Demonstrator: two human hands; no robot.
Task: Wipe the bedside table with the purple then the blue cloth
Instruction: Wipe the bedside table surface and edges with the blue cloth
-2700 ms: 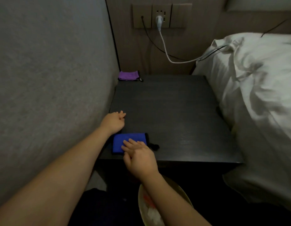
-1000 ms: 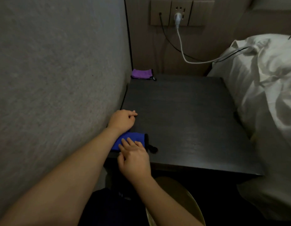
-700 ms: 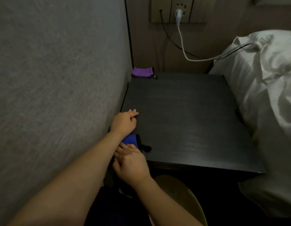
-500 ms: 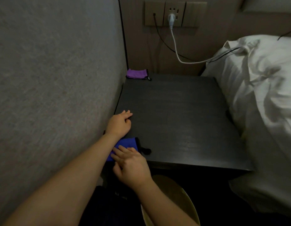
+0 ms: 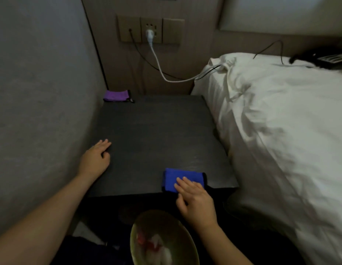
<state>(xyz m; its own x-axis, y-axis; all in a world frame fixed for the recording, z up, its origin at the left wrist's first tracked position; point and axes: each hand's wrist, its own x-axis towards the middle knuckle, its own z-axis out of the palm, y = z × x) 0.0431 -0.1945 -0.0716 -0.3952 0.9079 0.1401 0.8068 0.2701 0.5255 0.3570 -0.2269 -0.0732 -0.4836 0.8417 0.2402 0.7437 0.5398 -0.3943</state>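
The dark bedside table [image 5: 156, 131] fills the middle of the head view. A folded blue cloth [image 5: 172, 178] lies at its front right edge, and my right hand [image 5: 195, 199] presses flat on it with fingers spread over its near side. My left hand [image 5: 95, 159] rests palm down on the table's front left, holding nothing. A folded purple cloth [image 5: 116, 95] sits alone in the far left corner against the wall.
A grey wall [image 5: 42, 102] bounds the table on the left. A bed with white bedding [image 5: 281, 131] presses against its right side. A white cable [image 5: 158, 64] runs from the wall socket [image 5: 150, 31] onto the bed. A waste bin [image 5: 162, 240] stands below the front edge.
My right hand has slid the blue cloth along the front edge from the left corner to the right. The left hand has stayed at the front left, fingers now flatter.
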